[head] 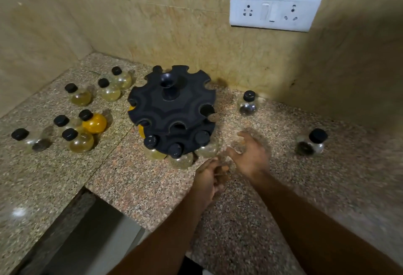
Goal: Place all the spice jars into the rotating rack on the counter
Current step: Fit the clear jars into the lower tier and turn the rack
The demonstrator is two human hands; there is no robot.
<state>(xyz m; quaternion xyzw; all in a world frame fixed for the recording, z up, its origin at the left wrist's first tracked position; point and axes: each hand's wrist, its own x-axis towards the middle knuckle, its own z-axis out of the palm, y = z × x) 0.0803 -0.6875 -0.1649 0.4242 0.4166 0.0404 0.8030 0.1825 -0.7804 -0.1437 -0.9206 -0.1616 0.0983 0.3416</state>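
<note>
Two hands hovered near the black rotating rack [172, 109] on the granite counter [135, 178]: the left hand [208, 182] loosely curled, the right hand [250, 155] spread open, both blurred and apparently empty. Three jars [182, 154] sat in the rack's near slots. Seven loose jars [80, 139] stood left, two more [247, 103] right.

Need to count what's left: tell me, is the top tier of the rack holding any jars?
No, the slots around the top tier of the rack are all bare, while jars hang only in the lower tier.
</note>
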